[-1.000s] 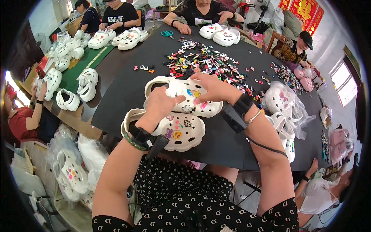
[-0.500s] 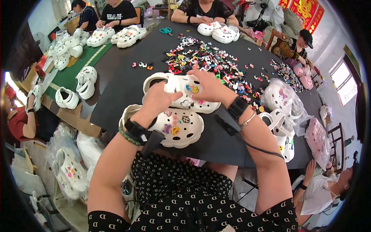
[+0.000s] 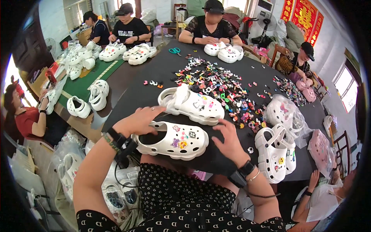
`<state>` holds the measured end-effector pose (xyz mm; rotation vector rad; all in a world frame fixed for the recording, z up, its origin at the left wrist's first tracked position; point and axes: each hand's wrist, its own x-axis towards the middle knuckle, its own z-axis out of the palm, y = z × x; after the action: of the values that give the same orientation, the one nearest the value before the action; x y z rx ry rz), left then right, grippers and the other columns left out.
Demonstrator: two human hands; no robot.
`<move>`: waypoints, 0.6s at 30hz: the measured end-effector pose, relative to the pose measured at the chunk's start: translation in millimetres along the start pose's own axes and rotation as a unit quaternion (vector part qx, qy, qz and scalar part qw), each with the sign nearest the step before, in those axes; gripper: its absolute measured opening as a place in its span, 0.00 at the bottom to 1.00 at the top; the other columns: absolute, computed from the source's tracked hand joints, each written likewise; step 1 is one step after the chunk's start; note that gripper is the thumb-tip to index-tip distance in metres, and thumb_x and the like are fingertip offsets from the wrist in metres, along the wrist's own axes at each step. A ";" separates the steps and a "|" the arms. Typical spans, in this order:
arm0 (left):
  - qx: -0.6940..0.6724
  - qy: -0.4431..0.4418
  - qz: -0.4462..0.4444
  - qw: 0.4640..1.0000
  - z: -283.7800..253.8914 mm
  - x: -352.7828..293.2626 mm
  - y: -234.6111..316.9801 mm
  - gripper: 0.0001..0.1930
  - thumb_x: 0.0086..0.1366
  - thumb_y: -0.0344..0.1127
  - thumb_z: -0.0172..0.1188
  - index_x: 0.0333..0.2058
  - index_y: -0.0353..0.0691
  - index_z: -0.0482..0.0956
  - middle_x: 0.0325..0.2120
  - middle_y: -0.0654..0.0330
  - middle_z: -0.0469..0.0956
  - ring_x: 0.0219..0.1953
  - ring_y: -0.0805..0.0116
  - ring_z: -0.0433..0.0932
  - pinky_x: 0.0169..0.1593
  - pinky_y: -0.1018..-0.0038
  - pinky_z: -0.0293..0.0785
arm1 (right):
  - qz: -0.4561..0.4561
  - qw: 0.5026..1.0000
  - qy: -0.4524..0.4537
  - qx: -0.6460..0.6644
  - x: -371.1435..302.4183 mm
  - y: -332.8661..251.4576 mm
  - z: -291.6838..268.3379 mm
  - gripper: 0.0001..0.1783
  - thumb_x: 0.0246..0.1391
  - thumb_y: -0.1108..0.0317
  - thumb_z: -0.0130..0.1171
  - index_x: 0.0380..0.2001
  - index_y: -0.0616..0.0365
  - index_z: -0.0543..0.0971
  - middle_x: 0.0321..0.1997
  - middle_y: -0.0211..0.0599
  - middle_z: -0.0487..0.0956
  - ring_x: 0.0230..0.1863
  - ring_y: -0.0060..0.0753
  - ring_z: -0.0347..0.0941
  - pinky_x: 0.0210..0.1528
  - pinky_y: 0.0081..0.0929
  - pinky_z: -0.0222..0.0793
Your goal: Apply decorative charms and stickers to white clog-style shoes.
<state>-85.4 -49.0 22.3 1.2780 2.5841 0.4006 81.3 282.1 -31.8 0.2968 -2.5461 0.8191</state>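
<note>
Two white clogs lie side by side in front of me, heels to the left and toes to the right. The near clog [image 3: 170, 149] carries several charms on its upper, among them a purple one, a yellow one and a black grid. The far clog [image 3: 203, 112] has its strap raised and charms across its top. My left hand [image 3: 140, 120] is open by the heels, fingertips at the far clog's heel and thumb over the near clog's opening; whether it touches them I cannot tell. Near the toes, my right hand [image 3: 230, 143] is open with fingers apart, holding nothing.
A wide heap of small colourful shoe charms [image 3: 216, 83] spreads beyond the clogs. Another white pair [image 3: 270, 158] stands at the right, beside a bagged clog [image 3: 278, 110]. Teal scissors [image 3: 174, 50] lie at the far side. Several people work around the black table [image 3: 133, 87].
Both hands have let go of the far clog and drawn apart, left toward the heels, right toward the toes. The far clog now rests on the table. My view has tilted up a little.
</note>
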 end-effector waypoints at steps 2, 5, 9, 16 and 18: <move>0.028 0.030 -0.021 0.999 -4.4 8.6 6.2 0.53 0.44 0.41 0.76 0.68 0.48 0.56 0.65 0.49 0.61 0.63 0.45 0.64 0.63 0.53 0.61 | 0.002 1.000 -0.019 0.006 -10.0 -0.5 9.1 0.23 0.45 0.73 0.68 0.47 0.54 0.75 0.61 0.51 0.67 0.63 0.58 0.61 0.65 0.48 0.59; 0.130 0.070 0.040 0.988 -15.0 28.2 2.5 0.54 0.43 0.40 0.76 0.68 0.48 0.56 0.69 0.48 0.53 0.65 0.44 0.62 0.62 0.50 0.62 | 0.028 0.999 -0.029 -0.027 -29.2 13.9 21.7 0.22 0.45 0.73 0.66 0.46 0.54 0.75 0.61 0.48 0.69 0.63 0.56 0.61 0.63 0.49 0.58; 0.033 0.022 0.085 0.996 -6.6 42.8 -18.7 0.49 0.46 0.38 0.74 0.67 0.42 0.57 0.67 0.48 0.57 0.59 0.46 0.70 0.59 0.57 0.69 | 0.032 0.991 -0.035 -0.127 -37.3 -3.3 36.7 0.19 0.48 0.74 0.59 0.46 0.60 0.73 0.59 0.45 0.70 0.64 0.53 0.62 0.62 0.50 0.56; 0.007 0.047 0.141 0.989 2.6 39.1 -16.0 0.26 0.52 0.38 0.71 0.46 0.39 0.69 0.39 0.46 0.75 0.44 0.39 0.76 0.46 0.52 0.72 | 0.029 0.990 -0.036 -0.135 -35.3 -6.2 39.9 0.19 0.49 0.74 0.57 0.47 0.61 0.72 0.59 0.45 0.70 0.63 0.51 0.62 0.64 0.50 0.54; 0.023 0.080 0.105 0.991 11.6 27.9 -11.2 0.18 0.55 0.36 0.66 0.41 0.40 0.70 0.36 0.47 0.76 0.40 0.40 0.77 0.42 0.52 0.72 | 0.029 0.990 -0.043 -0.132 -35.3 -5.2 42.1 0.19 0.49 0.74 0.57 0.47 0.61 0.72 0.59 0.45 0.70 0.64 0.51 0.62 0.64 0.49 0.53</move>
<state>-106.5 -31.6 5.3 1.6028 2.6101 0.5027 99.3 255.3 -76.6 0.1758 -2.7161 0.4886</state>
